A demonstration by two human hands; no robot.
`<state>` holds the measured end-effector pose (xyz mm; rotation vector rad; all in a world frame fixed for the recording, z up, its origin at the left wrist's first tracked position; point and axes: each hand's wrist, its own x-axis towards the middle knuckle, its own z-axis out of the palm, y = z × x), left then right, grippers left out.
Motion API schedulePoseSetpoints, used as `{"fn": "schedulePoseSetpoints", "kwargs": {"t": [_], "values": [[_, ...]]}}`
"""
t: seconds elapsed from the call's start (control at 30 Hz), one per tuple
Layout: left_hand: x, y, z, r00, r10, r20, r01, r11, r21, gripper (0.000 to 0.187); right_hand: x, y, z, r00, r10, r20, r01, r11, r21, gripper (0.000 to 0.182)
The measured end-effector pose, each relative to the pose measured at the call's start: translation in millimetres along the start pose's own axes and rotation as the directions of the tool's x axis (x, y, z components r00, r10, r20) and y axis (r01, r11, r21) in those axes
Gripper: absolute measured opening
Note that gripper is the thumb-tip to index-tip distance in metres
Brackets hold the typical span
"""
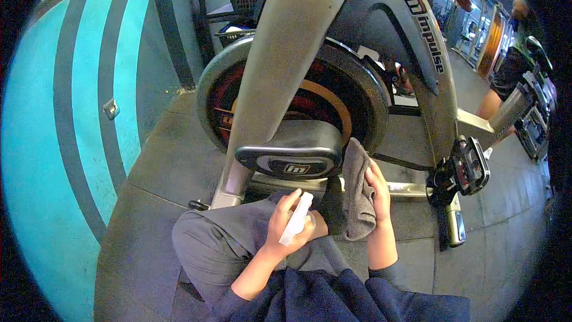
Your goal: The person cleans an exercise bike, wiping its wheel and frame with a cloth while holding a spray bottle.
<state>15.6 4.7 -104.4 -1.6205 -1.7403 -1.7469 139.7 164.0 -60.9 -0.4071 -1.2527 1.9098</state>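
My left hand (285, 225) is wrapped round a spray bottle with a white trigger head (299, 217); its body is mostly hidden by my fingers and lap. In my right hand (379, 194) is a folded grey-brown cloth (357, 194), hanging upright against the fingers. Just beyond both hands stands a spin bike with a silver-grey frame (292, 36). Its black plastic cover with a logo (295, 158) is close to the cloth. Behind the frame sits the large dark flywheel (333, 77).
A pedal (471, 167) sticks out at the right of the bike. On the left rises a turquoise wall with dark stripes (36, 113) and a small socket (111, 108). Dark rubber mats (155, 214) cover the floor. Another person (506, 71) is at the far right beside other equipment.
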Motion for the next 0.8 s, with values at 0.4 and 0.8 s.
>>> {"fn": "schedulePoseSetpoints", "kwargs": {"t": [0.4, 0.8], "values": [[-2.2, -2.7, -2.3, 0.999, -0.026, -0.025, 0.023, 0.995, -0.101, 0.06, 8.5, -4.7, 13.9, 0.949, -0.315, 0.018, 0.304, 0.896, -0.323, 0.032], [-2.4, -5.4, -2.2, 0.999, -0.023, 0.046, 0.026, 0.998, -0.051, 0.065, 62.7, -42.7, 70.8, 0.626, -0.704, 0.334, 0.613, 0.181, -0.769, 0.035]]}}
